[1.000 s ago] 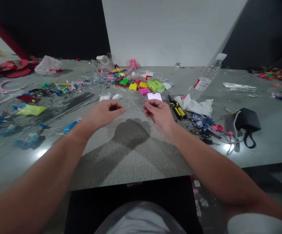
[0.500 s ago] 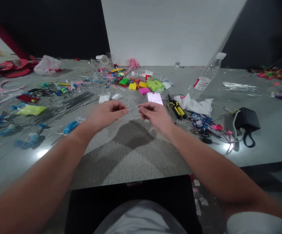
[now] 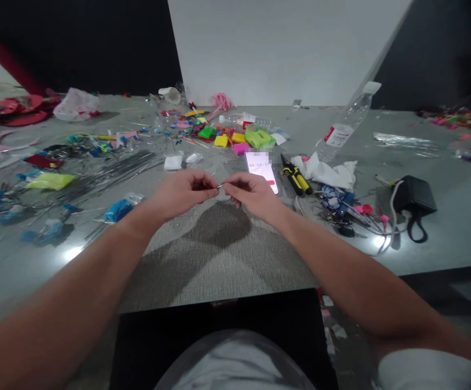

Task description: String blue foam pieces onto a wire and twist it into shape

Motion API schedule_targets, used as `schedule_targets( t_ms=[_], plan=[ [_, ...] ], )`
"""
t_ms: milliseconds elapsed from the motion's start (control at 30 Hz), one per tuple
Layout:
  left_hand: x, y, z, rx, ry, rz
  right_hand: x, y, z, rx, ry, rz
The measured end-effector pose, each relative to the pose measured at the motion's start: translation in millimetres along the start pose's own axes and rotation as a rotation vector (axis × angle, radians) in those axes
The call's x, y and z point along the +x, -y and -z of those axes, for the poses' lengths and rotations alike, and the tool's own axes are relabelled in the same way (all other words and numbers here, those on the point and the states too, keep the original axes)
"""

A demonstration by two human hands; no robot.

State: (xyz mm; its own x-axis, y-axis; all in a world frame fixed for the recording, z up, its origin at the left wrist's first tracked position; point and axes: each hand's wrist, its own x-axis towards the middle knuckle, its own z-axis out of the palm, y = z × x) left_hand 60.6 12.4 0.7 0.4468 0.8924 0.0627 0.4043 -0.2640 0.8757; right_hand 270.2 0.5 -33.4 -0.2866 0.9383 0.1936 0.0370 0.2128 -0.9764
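A thin wire [image 3: 220, 186] spans the small gap between my fingertips, and part of it seems to curve in a faint loop below them. My left hand [image 3: 188, 194] pinches one end between thumb and forefinger. The wire's other side is pinched by my right hand [image 3: 255, 194], whose fingertips almost touch those of the left. Both hands are held over the grey table [image 3: 219, 271], casting a shadow on it. Just behind my right hand lies a lit phone [image 3: 263, 169] showing a timer.
Yellow-and-black pliers [image 3: 296, 176] lie right of the phone, near crumpled tissue [image 3: 327, 172] and a clear bottle [image 3: 347, 124]. A black adapter [image 3: 414, 200] with a cable is farther right. Dark wires [image 3: 117, 173] and a blue clay lump [image 3: 117, 210] lie left; colourful clay packets [image 3: 259, 137] sit behind.
My hands have come closer together, so the gap between the fingertips has narrowed. The right hand has shifted left, uncovering more of the phone. Both still pinch the wire.
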Motion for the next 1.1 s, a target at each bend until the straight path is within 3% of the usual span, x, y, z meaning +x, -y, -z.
schedule_targets(
  t_ms=[167, 367, 500, 700, 800, 1100],
  plan=[
    [-1, 3, -1, -0.007, -0.002, -0.014, 1, 1, 2, -0.162, 0.009, 0.116],
    [-1, 0, -2, -0.008, -0.036, -0.005, 1, 2, 4, -0.147, 0.013, 0.113],
    [-2, -2, 0, -0.037, -0.028, -0.021, 1, 3, 3, 0.035, -0.007, 0.004],
    [-1, 0, 9, 0.06, 0.088, 0.016, 2, 4, 4, 0.276, 0.033, -0.128],
    [-1, 2, 12, 0.041, 0.156, 0.047, 3, 4, 4, 0.293, 0.015, -0.179],
    [-1, 4, 3, -0.249, 0.189, 0.177, 2, 3, 4, 0.22, 0.018, -0.17]
  ],
)
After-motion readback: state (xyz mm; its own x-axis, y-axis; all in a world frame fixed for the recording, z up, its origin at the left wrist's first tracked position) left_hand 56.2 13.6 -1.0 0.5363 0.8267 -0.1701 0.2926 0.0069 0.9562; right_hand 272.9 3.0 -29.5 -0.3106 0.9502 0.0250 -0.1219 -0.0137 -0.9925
